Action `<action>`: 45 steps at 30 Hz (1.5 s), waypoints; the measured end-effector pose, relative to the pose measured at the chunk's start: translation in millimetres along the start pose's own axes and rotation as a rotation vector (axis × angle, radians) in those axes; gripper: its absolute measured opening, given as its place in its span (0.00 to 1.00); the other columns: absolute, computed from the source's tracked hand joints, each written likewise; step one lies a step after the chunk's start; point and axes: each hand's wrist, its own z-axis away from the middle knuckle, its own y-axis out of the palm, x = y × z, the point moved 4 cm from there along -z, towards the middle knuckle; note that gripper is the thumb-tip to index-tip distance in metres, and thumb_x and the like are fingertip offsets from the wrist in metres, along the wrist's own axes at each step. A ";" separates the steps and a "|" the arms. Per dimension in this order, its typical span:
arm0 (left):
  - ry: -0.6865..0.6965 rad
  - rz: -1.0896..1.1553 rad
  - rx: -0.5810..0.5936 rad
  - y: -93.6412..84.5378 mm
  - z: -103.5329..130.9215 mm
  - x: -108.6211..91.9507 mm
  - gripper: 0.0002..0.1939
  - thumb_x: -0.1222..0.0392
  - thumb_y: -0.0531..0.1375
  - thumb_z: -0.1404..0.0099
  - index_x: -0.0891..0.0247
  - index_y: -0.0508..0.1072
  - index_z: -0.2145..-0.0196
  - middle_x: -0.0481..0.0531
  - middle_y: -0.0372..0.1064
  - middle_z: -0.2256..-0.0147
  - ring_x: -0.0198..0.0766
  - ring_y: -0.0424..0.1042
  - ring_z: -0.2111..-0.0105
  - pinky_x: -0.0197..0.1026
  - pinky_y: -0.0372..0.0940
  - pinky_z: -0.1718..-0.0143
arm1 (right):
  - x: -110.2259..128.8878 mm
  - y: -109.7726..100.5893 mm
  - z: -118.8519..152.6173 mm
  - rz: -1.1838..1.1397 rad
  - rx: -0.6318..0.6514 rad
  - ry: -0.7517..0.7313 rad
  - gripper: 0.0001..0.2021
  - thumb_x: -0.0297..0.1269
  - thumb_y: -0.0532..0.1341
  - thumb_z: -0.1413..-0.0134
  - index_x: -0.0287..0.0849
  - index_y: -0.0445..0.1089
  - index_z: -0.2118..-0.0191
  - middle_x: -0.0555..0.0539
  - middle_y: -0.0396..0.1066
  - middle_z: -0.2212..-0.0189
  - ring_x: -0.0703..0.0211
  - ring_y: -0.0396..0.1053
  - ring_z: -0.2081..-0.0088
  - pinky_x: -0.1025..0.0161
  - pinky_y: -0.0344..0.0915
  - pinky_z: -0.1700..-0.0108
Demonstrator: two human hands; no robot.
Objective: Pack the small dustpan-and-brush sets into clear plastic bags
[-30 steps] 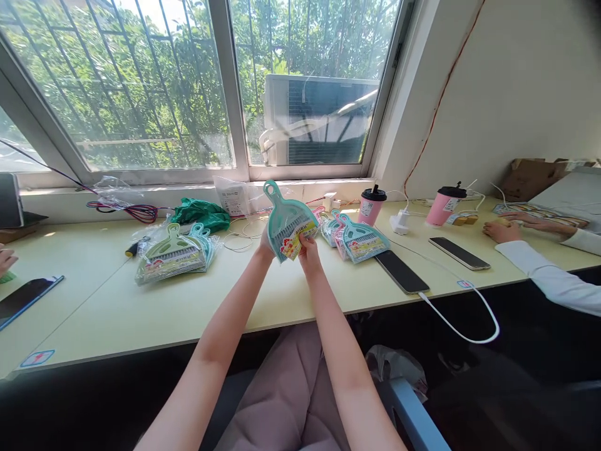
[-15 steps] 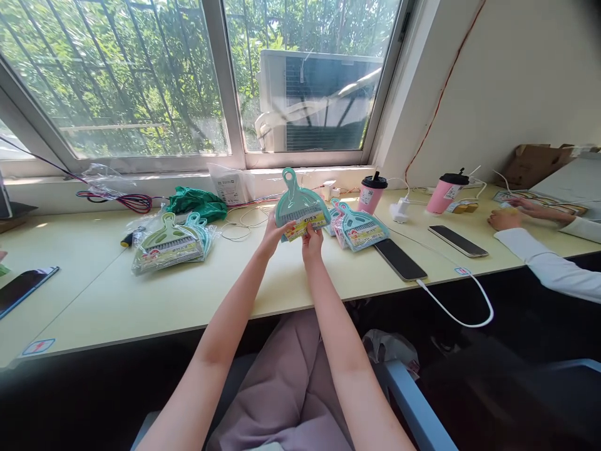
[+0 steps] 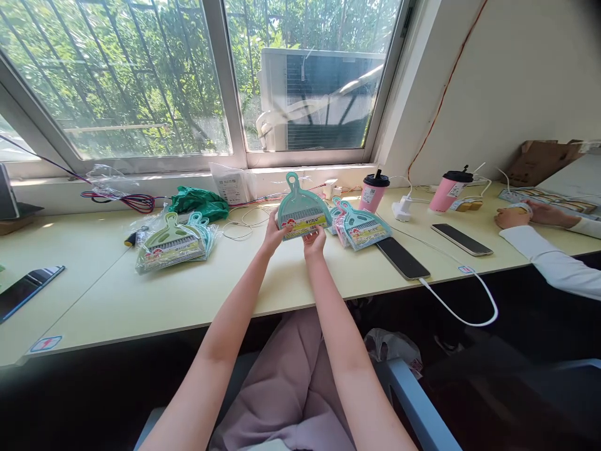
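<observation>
A green mini dustpan in clear wrapping (image 3: 303, 207), with a printed yellow label along its lower part, is held up over the table in both hands. My left hand (image 3: 273, 235) grips its left lower edge, thumb over the label. From below, my right hand (image 3: 314, 241) closes on the bottom edge, with the fingers partly behind it. To the right lie more wrapped dustpans (image 3: 364, 227), the nearest overlapping a black phone (image 3: 404, 258). Another pile of wrapped dustpan-and-brush sets (image 3: 173, 245) rests on the left part of the table.
Pink cups (image 3: 372, 195) with black lids stand at the back right, near a white charger (image 3: 402, 208). A green plastic bag (image 3: 200, 203) and coiled wires lie by the window. At far right, a co-worker's hands (image 3: 514, 216) rest over the table beside another phone (image 3: 462, 239).
The held dustpan has turned more squarely to face me, and its label now sits nearly level. My right fingers have shifted lower on its edge. The co-worker's hands have moved slightly.
</observation>
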 end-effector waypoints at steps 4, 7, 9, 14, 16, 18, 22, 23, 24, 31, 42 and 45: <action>0.003 -0.002 0.019 2.5 0.1 2.0 0.54 0.49 0.78 0.54 0.57 0.59 0.34 0.55 0.78 0.56 0.53 0.78 0.51 0.56 0.74 0.49 | 0.1 -5.0 -3.8 0.004 -0.072 0.020 0.13 0.43 0.60 0.38 0.46 0.73 0.51 0.47 0.78 0.58 0.60 0.79 0.59 0.66 0.79 0.62; 0.009 -0.020 0.046 7.0 2.5 0.0 0.52 0.50 0.77 0.52 0.58 0.59 0.34 0.55 0.78 0.56 0.53 0.78 0.50 0.56 0.74 0.48 | 0.1 -9.4 -5.2 -0.034 -0.145 0.039 0.12 0.41 0.60 0.37 0.45 0.74 0.51 0.47 0.79 0.58 0.60 0.79 0.60 0.67 0.79 0.63; 0.012 -0.012 0.053 8.7 3.8 -2.4 0.51 0.51 0.76 0.51 0.58 0.59 0.33 0.55 0.78 0.56 0.54 0.77 0.49 0.56 0.74 0.47 | 0.4 -10.1 -5.9 -0.051 -0.144 0.034 0.13 0.39 0.60 0.37 0.45 0.74 0.49 0.47 0.80 0.59 0.61 0.79 0.59 0.67 0.79 0.62; 0.001 0.036 0.053 8.1 2.4 -1.5 0.51 0.50 0.75 0.50 0.56 0.58 0.33 0.55 0.79 0.54 0.53 0.78 0.49 0.57 0.73 0.47 | 1.3 -6.4 -7.7 0.074 -0.031 -0.029 0.16 0.47 0.62 0.37 0.45 0.74 0.50 0.46 0.81 0.59 0.60 0.80 0.59 0.67 0.78 0.62; -0.009 0.011 0.052 8.6 1.7 2.1 0.53 0.47 0.74 0.48 0.57 0.55 0.31 0.58 0.78 0.52 0.56 0.78 0.49 0.60 0.73 0.47 | 0.3 -7.6 -8.0 0.048 -0.066 -0.028 0.15 0.48 0.62 0.37 0.44 0.74 0.51 0.46 0.81 0.59 0.60 0.80 0.60 0.67 0.78 0.62; 0.027 -0.090 0.000 8.6 3.0 2.7 0.54 0.43 0.72 0.44 0.58 0.50 0.29 0.65 0.73 0.44 0.60 0.74 0.43 0.63 0.70 0.43 | -0.8 -10.3 -8.2 0.006 -0.133 -0.028 0.13 0.46 0.62 0.36 0.44 0.74 0.52 0.45 0.81 0.59 0.60 0.80 0.60 0.66 0.79 0.61; 0.327 -0.543 -0.184 11.4 15.5 -15.8 0.50 0.43 0.68 0.37 0.57 0.49 0.27 0.70 0.44 0.26 0.63 0.43 0.24 0.70 0.45 0.28 | -2.1 -14.7 -9.5 0.039 -0.207 -0.073 0.10 0.41 0.63 0.37 0.46 0.72 0.52 0.47 0.81 0.59 0.60 0.80 0.59 0.64 0.79 0.60; 0.392 -0.656 -0.179 15.2 19.0 -21.1 0.46 0.43 0.66 0.35 0.58 0.52 0.27 0.68 0.41 0.24 0.61 0.36 0.23 0.70 0.38 0.26 | -2.5 -15.4 -9.7 0.047 -0.220 -0.083 0.10 0.40 0.63 0.37 0.46 0.72 0.52 0.47 0.80 0.59 0.61 0.80 0.59 0.65 0.79 0.61; 0.436 -0.748 -0.149 19.7 21.4 -25.2 0.42 0.44 0.64 0.33 0.57 0.55 0.28 0.66 0.41 0.24 0.60 0.34 0.23 0.70 0.32 0.26 | -3.1 -15.8 -9.7 0.048 -0.231 -0.089 0.09 0.39 0.62 0.37 0.46 0.72 0.53 0.47 0.80 0.59 0.61 0.80 0.59 0.65 0.78 0.61; 0.539 -0.913 0.110 49.0 3.0 -29.3 0.28 0.49 0.55 0.28 0.59 0.67 0.34 0.64 0.57 0.29 0.59 0.45 0.24 0.69 0.32 0.25 | -3.5 -5.0 -8.1 0.142 -0.121 -0.147 0.15 0.47 0.66 0.41 0.46 0.74 0.52 0.48 0.80 0.63 0.62 0.79 0.60 0.67 0.77 0.60; 0.525 -0.709 0.315 72.4 -14.4 -26.7 0.18 0.53 0.58 0.32 0.54 0.75 0.46 0.67 0.72 0.42 0.70 0.61 0.32 0.82 0.48 0.34 | -4.6 -4.2 -5.2 0.033 -0.151 -0.110 0.12 0.34 0.62 0.43 0.44 0.75 0.53 0.47 0.80 0.58 0.65 0.77 0.62 0.71 0.73 0.67; 0.573 -0.741 0.364 75.1 -8.9 -31.0 0.24 0.56 0.58 0.31 0.49 0.69 0.38 0.65 0.70 0.40 0.69 0.62 0.33 0.82 0.54 0.36 | -6.4 -5.4 -7.7 0.053 -0.161 -0.102 0.15 0.32 0.61 0.45 0.44 0.75 0.52 0.47 0.80 0.57 0.65 0.77 0.62 0.71 0.73 0.67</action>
